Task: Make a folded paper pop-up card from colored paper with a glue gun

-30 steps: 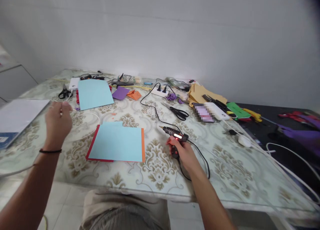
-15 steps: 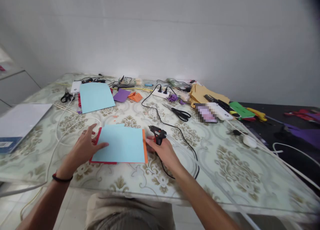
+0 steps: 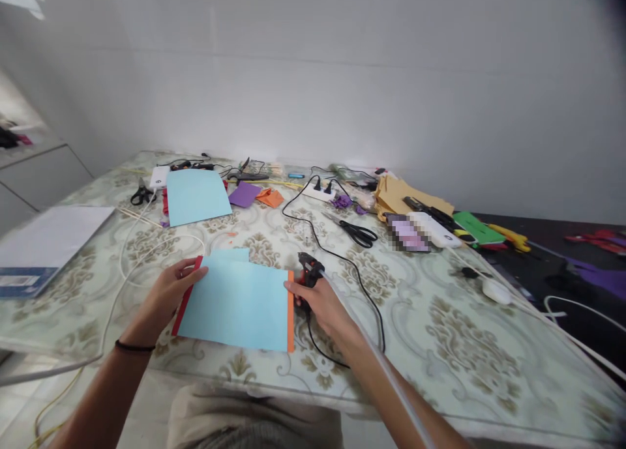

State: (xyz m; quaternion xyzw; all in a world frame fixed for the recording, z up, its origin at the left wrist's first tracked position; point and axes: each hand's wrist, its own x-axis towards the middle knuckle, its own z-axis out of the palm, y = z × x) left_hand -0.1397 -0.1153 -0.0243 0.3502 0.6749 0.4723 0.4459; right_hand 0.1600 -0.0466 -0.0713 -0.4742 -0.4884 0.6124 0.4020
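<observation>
Lt-blue sheet (image 3: 239, 305), edged w/ red strip (image 3: 184, 309) (L.) and orange strip (image 3: 290, 325) (R.), is held btwn both hands above the near part of the patterned tablecloth (image 3: 469, 345). Gap under sheet, if any, can't be judged; a smaller blue piece (image 3: 232, 255) is partly hidden behind its far edge. Glue gun (image 3: 310, 266) is partly covered by R. fingers; its pale rod (image 3: 391, 374) is cut off at bottom of view. Phone screen (image 3: 409, 232) is pixelated. Forearms are extended fwd from the lower corners, wrists angled inward. Sheet's red-strip edge is pinched by L. hand (image 3: 169, 291), thumb on top, fingers mostly hidden. Gun's grip is clasped in R. hand (image 3: 317, 300), w/ thumb laid on the orange strip. Sheet lies immed. R. of L. hand and L. of R. hand; black-handled scissors (image 3: 359, 234) are placed beyond the gun.
</observation>
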